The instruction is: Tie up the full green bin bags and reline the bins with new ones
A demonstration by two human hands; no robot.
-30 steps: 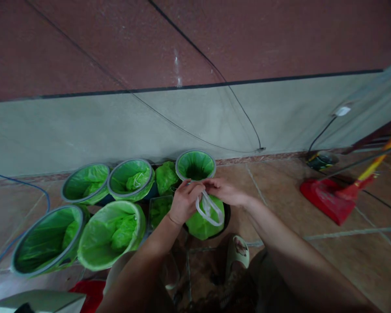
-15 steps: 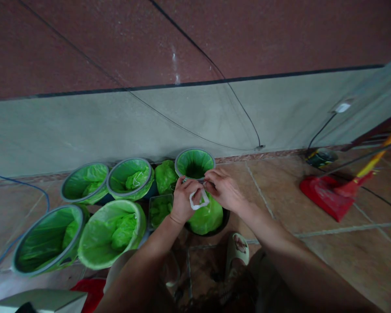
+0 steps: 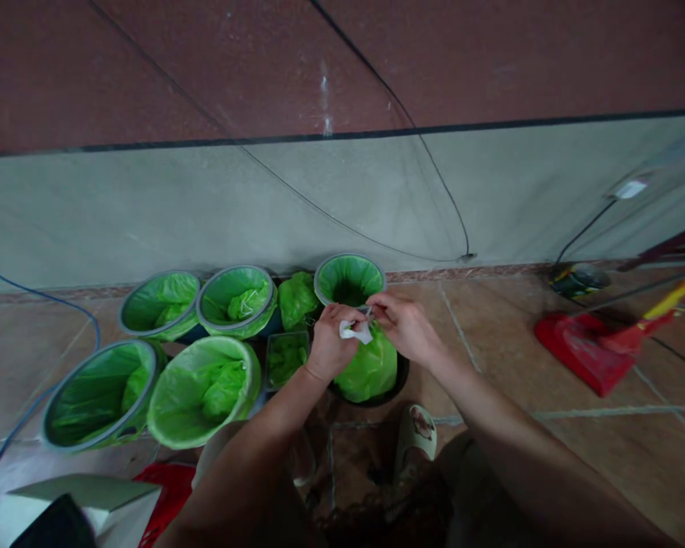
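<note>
My left hand (image 3: 332, 346) is closed on a white drawstring (image 3: 356, 332), which sticks out in a short loop above a green garbage bag (image 3: 370, 373). Close by on the right, my right hand (image 3: 405, 326) pinches a thin end of that drawstring between thumb and fingertips. The full bag bulges up out of a black bin (image 3: 400, 380) on the floor in front of my feet. Just behind my hands stands a grey-rimmed bin (image 3: 349, 259) with a green liner. The exact knot or crossing between the fingers is too small to make out.
Several green-lined bins (image 3: 237, 272) are grouped on the left, beside a green bundle (image 3: 297, 299) and a clear square container (image 3: 287, 361). A red dustpan (image 3: 582, 346) lies to the right. A white box (image 3: 85, 506) and a blue cable (image 3: 91, 323) are at left.
The white loop, wide and open before, is now smaller and crumpled by my left hand. My hands have stayed above the bag, close together. The view has shifted slightly.
</note>
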